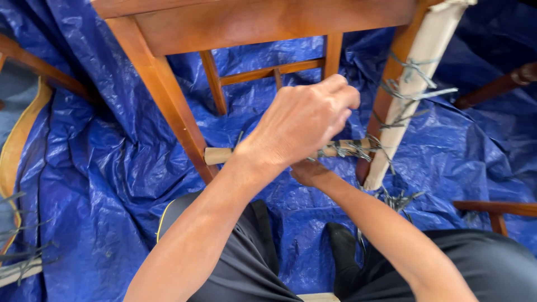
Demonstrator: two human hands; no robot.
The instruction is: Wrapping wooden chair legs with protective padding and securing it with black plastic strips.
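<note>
Pale rung (219,155) spans between the chair's legs, mid-frame; grey cord (351,147) is bound round its right end. I read the left hand (302,127) as fisted over the rung, likely steadying it and pulling cord taut. Right hand (306,170) sits beneath, mostly hidden; grip I cannot tell. Wooden chair frame (168,95) is glossy, reddish; a pale leg (417,84) loosely lashed. Crinkled blue tarp (95,168) underlies everything.

Both forearms are bare, with no sleeves, watch or rings showing. The person wears black trousers (240,251) with a thin yellow seam line, and black socks (342,251).
</note>
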